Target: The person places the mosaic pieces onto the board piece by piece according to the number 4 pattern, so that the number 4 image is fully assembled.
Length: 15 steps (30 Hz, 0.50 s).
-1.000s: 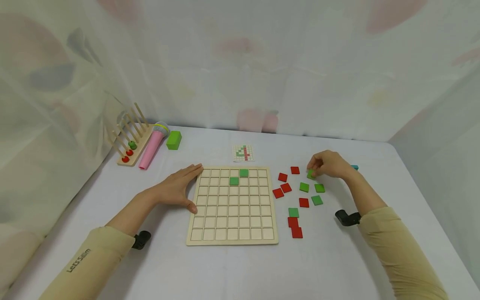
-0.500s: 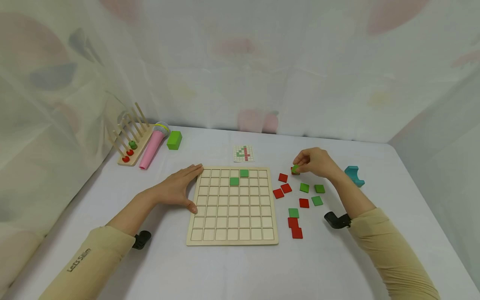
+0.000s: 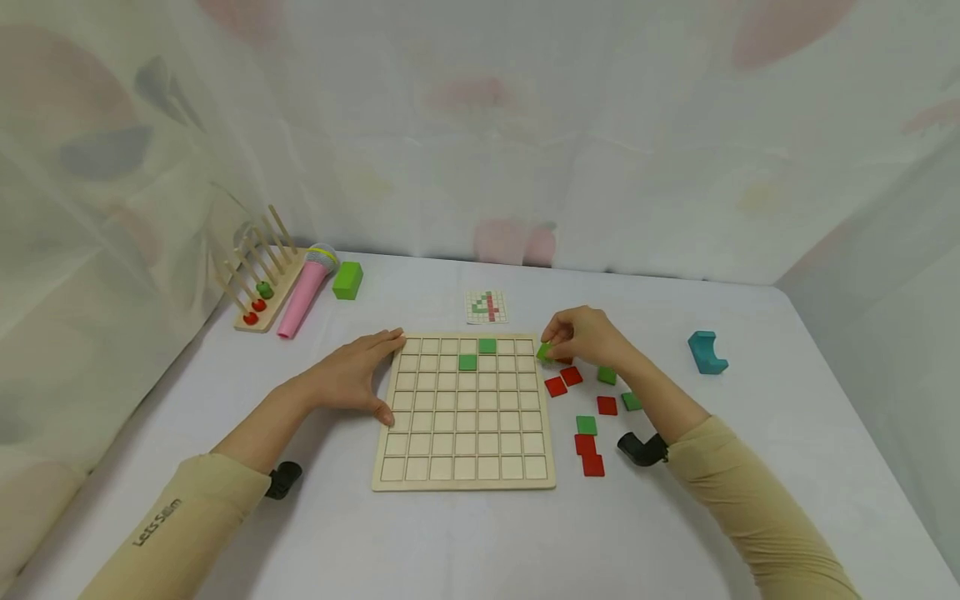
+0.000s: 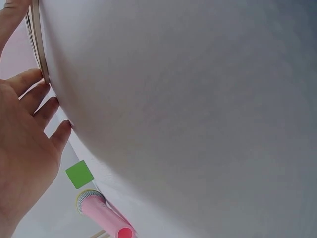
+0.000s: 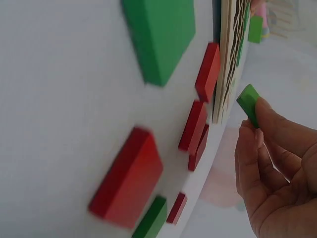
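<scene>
A wooden grid board (image 3: 465, 450) lies on the white table, with two green tiles (image 3: 487, 345) set in its top rows. My left hand (image 3: 358, 373) rests flat against the board's left edge (image 4: 35, 44), fingers straight. At the board's upper right corner my right hand (image 3: 581, 335) pinches a green tile (image 3: 543, 351) (image 5: 249, 103) just above the table. Loose red tiles (image 3: 563, 381) and green tiles (image 3: 587, 425) lie scattered to the right of the board (image 5: 229, 59).
A small pattern card (image 3: 486, 306) lies behind the board. At the back left stand a wooden peg rack (image 3: 258, 279), a pink toy microphone (image 3: 303, 292) and a green block (image 3: 348, 280). A teal curved block (image 3: 706, 352) sits far right. Sheer curtains surround the table.
My right hand picked a green tile from the scattered pile and carried it left to the board's upper right corner. The left hand stayed on the board's edge.
</scene>
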Each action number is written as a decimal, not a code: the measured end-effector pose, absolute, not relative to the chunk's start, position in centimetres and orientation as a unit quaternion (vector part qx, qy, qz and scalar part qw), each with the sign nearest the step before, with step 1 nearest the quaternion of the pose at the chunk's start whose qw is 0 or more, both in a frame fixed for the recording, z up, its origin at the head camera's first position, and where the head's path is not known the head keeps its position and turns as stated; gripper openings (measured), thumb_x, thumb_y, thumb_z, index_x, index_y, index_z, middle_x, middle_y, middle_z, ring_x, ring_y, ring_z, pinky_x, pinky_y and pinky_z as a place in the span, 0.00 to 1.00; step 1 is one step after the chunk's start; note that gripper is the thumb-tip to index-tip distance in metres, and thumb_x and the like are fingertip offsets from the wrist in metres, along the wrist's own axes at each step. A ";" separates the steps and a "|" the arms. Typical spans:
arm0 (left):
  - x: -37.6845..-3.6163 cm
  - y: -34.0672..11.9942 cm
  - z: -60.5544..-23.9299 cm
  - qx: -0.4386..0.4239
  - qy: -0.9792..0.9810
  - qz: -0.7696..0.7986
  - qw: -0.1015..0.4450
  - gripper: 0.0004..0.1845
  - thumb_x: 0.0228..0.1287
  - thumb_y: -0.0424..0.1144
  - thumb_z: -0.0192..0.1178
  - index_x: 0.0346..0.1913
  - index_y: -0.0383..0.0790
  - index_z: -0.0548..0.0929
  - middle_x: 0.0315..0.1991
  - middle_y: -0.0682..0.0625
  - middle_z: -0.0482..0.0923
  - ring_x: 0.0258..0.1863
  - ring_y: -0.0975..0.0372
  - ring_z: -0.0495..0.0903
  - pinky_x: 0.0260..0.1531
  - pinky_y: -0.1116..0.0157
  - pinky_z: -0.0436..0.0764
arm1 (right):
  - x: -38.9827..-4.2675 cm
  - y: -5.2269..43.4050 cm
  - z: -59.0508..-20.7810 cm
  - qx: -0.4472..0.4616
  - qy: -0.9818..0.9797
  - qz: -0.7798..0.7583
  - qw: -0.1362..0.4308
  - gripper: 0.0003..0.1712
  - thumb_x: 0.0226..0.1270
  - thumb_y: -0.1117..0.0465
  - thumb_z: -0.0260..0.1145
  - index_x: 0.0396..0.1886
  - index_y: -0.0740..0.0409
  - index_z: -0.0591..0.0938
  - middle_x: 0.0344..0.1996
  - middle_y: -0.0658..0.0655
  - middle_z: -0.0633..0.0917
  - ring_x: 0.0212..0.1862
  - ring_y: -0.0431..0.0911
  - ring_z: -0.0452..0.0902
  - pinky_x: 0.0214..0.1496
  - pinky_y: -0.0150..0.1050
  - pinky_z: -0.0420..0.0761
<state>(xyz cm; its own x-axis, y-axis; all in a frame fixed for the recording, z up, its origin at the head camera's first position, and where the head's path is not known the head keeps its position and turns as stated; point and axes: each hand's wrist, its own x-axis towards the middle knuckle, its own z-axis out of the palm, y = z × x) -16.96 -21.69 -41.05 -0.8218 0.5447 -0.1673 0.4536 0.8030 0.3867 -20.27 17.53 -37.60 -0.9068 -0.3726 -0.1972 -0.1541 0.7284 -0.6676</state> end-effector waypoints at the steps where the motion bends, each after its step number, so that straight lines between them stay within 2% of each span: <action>1: -17.0 -21.7 -41.0 0.266 0.939 0.169 0.136 0.71 0.28 0.66 0.79 0.76 0.34 0.58 0.79 0.41 0.53 0.78 0.43 0.54 0.74 0.41 0.59 | -20.2 17.2 -37.6 -0.152 0.915 -0.338 0.158 0.09 0.58 0.62 0.74 0.37 0.58 0.85 0.30 0.55 0.85 0.30 0.43 0.79 0.32 0.33 0.78; 7: -17.1 -21.8 -41.2 0.270 0.938 0.170 0.133 0.70 0.29 0.66 0.79 0.76 0.34 0.59 0.79 0.41 0.53 0.78 0.44 0.54 0.74 0.41 0.59 | -19.9 15.2 -37.6 -0.180 0.902 -0.356 0.167 0.08 0.57 0.62 0.75 0.36 0.57 0.86 0.31 0.55 0.87 0.32 0.42 0.79 0.33 0.30 0.78; 15: -17.1 -21.8 -41.2 0.270 0.938 0.170 0.133 0.70 0.29 0.66 0.78 0.76 0.35 0.59 0.79 0.41 0.53 0.78 0.43 0.54 0.74 0.40 0.59 | -20.1 12.3 -38.0 -0.213 0.886 -0.370 0.181 0.07 0.57 0.62 0.74 0.35 0.54 0.86 0.28 0.51 0.88 0.30 0.39 0.80 0.37 0.31 0.78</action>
<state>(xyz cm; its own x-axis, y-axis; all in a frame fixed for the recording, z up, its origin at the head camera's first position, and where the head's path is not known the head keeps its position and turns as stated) -17.06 -21.81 -41.24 -0.8191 0.5515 -0.1583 0.4608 0.7967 0.3910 -20.10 12.30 -37.98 -0.8435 -0.5121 -0.1622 -0.2441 0.6344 -0.7335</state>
